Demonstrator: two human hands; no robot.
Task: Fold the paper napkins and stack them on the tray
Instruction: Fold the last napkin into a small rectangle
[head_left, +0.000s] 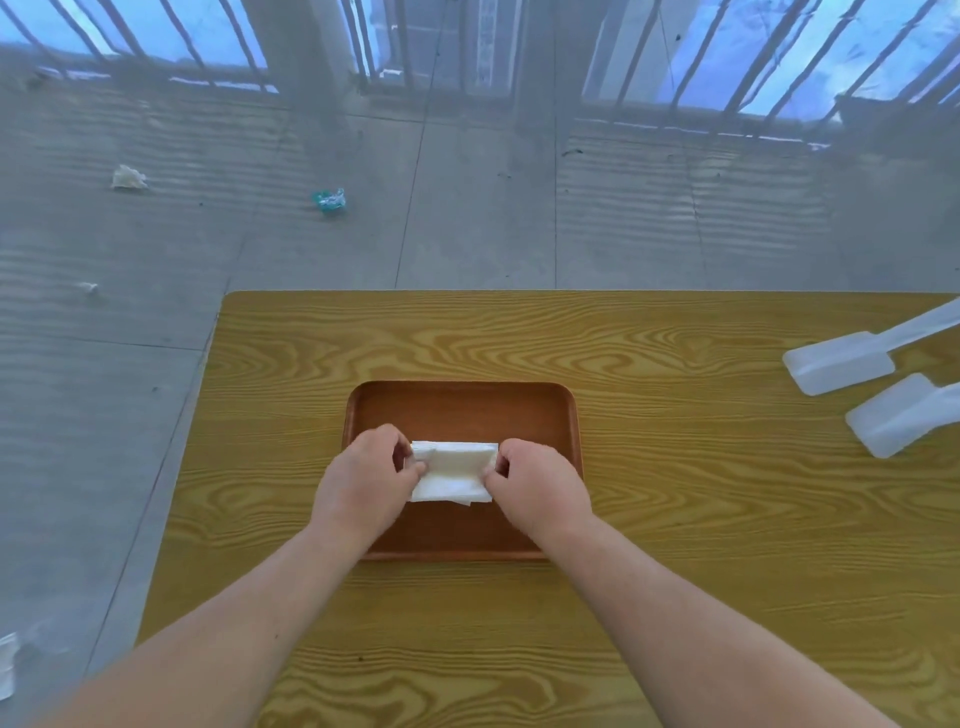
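Note:
A brown rectangular tray (462, 405) lies on the wooden table, just in front of me. Over its middle is a white paper napkin (453, 470), folded into a small rectangle with loose layers showing at its lower edge. My left hand (366, 478) pinches the napkin's left end between thumb and fingers. At the opposite end, my right hand (537, 486) grips the napkin the same way. Whether the napkin rests on the tray floor or hangs just above it I cannot tell.
The yellow wood-grain table (675, 519) ends at its left edge near the tray. Two white plastic stand feet (841, 364) rest on the table at the far right. Crumpled litter (128, 177) lies on the grey floor beyond, before a barred window.

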